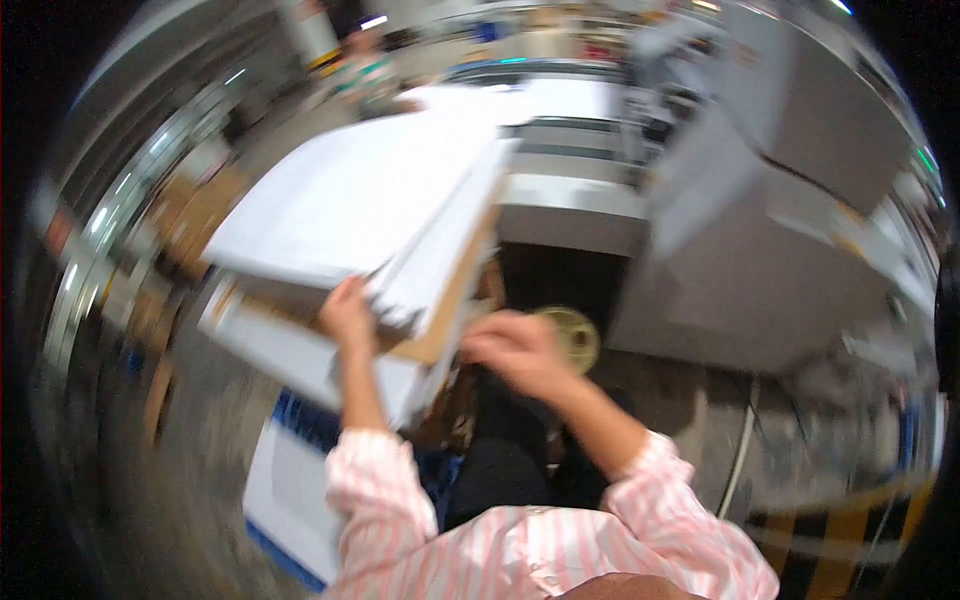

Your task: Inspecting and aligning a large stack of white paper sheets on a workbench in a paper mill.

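Observation:
A stack of large white paper sheets (350,190) lies in front of me, its near right corner fanned into uneven layers. At the near edge my left hand (348,312) is closed on the sheets, fingers at the paper's lip. Brown board (428,345) shows under the sheets, above a white pile (290,335). To the right of the stack's corner hangs my right hand (520,350), somewhat blurred. Its fingers are curled together, with nothing visible in them and a gap to the paper.
A large grey machine (740,260) stands at the right, with a feed table (570,195) ahead. A yellowish wheel (572,338) is beyond my right hand. More white sheets (295,500) lie low at the left. Another person (370,75) stands at the far left.

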The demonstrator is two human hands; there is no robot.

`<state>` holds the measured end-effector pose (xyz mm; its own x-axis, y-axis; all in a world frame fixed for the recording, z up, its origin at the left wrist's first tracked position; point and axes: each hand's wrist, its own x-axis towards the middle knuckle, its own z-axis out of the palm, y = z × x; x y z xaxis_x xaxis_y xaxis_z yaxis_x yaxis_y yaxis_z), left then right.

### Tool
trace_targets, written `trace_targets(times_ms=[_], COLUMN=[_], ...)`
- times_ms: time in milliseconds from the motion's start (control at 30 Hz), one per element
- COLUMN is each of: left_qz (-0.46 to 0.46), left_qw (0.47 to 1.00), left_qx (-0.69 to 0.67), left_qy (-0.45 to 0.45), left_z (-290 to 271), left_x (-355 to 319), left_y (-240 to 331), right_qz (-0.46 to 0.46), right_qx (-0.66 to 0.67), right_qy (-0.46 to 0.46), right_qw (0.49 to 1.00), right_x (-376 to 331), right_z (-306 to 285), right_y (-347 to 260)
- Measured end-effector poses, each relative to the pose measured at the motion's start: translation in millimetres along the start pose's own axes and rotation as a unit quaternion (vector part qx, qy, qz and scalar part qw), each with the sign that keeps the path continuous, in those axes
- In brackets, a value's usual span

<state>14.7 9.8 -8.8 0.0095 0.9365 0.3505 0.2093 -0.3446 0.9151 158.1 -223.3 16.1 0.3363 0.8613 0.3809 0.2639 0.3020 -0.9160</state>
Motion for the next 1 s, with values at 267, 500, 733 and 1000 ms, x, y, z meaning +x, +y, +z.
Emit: trace_targets(times_ms=[267,500,733,1000], left_qz=[0.039,-0.041,-0.045,-0.035], left_qw=[0.995,0.992,0.987,0.985], left_qx=[-0.094,-0.119,-0.151,-0.161], left_qy=[0.014,0.002,0.033,0.047], left_z=[5.5,-1.6,4.9,1.0], left_x=[-4.3,-5.4,-8.6,-7.7], left_y=[-3.3,11.7,17.3,18.5], right_qz=[-0.577,-0.555,-0.605,-0.607], right_qx=[0.356,0.247,0.200,0.207], right_qy=[-0.138,-0.212,-0.096,-0.080], right_qw=[0.722,0.766,0.764,0.763], right_x=[-52.1,-70.4,-71.5,-65.9], right_z=[-40.2,-62.0,-57.0,-51.9], right_y=[-164.9,-186.5,-176.4,-177.7])
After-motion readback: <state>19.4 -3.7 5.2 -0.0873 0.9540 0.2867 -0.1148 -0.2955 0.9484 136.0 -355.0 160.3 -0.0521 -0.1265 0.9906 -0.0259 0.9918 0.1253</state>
